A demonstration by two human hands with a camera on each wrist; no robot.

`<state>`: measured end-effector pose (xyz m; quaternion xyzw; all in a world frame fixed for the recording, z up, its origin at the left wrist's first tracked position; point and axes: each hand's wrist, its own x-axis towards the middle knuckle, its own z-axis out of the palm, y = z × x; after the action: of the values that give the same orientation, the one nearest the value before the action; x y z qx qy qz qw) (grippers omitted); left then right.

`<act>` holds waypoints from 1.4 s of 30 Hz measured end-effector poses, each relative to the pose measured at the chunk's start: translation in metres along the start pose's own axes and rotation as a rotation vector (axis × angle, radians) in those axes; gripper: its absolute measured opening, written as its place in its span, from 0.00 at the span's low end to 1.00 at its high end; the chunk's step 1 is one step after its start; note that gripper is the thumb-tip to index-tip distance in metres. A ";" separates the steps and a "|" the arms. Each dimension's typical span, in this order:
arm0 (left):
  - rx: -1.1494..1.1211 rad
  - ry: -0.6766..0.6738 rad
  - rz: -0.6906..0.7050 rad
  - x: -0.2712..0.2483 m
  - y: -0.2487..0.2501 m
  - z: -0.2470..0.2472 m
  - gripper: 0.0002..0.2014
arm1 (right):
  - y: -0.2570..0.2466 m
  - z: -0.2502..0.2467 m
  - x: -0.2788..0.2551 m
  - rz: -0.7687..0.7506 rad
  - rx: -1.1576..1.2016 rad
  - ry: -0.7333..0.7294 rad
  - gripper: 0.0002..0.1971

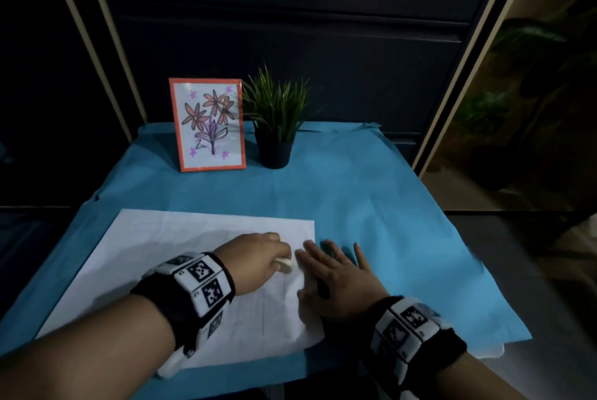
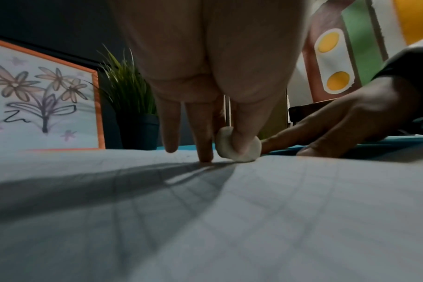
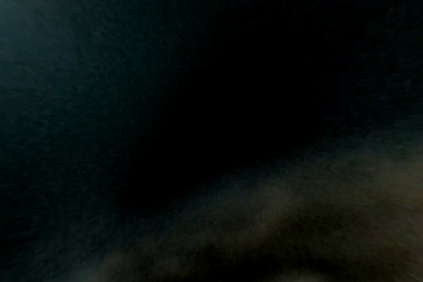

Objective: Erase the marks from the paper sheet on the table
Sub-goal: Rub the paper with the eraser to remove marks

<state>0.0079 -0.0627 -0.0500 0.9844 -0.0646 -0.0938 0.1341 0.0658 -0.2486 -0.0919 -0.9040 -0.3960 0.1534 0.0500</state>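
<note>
Eraser (image 2: 238, 146) in left hand (image 1: 255, 257) grip, on paper sheet (image 1: 181, 238)

Dim room w/ dark panelled wall (image 1: 290, 28) behind, pale diagonal trim strips (image 1: 106, 44). Blue paper-covered table (image 1: 371, 206); orange-framed flower drawing (image 1: 208, 125) beside black-potted green plant (image 1: 276, 122) at back.

Far end of my tabletop: orange-framed flower drawing (image 1: 210, 124) standing upright, small green plant in black pot (image 1: 275, 128) just right of it. Blue cover sheet (image 1: 371, 206) under everything.
</note>
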 end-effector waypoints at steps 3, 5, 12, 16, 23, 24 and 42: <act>-0.007 -0.057 0.021 -0.002 0.001 -0.002 0.11 | -0.001 -0.001 0.002 0.017 -0.014 -0.019 0.49; -0.030 -0.128 0.040 -0.007 0.002 -0.004 0.11 | 0.000 0.001 0.002 0.023 -0.024 -0.029 0.49; 0.022 -0.036 -0.014 -0.003 0.002 -0.004 0.11 | -0.003 -0.004 0.000 0.038 -0.020 -0.051 0.43; 0.015 -0.188 0.039 -0.009 0.005 -0.009 0.14 | -0.004 -0.006 -0.002 0.044 -0.049 -0.068 0.36; 0.060 -0.057 -0.034 -0.009 0.008 -0.002 0.13 | -0.003 -0.005 -0.002 0.046 -0.043 -0.063 0.36; 0.059 -0.092 -0.020 -0.010 0.009 -0.003 0.13 | -0.003 -0.004 -0.001 0.044 -0.038 -0.063 0.38; 0.090 -0.116 -0.042 -0.016 0.015 -0.008 0.13 | -0.004 -0.005 -0.001 0.038 -0.037 -0.039 0.35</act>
<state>-0.0079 -0.0726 -0.0360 0.9835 -0.0559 -0.1503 0.0839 0.0642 -0.2468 -0.0858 -0.9089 -0.3824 0.1647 0.0223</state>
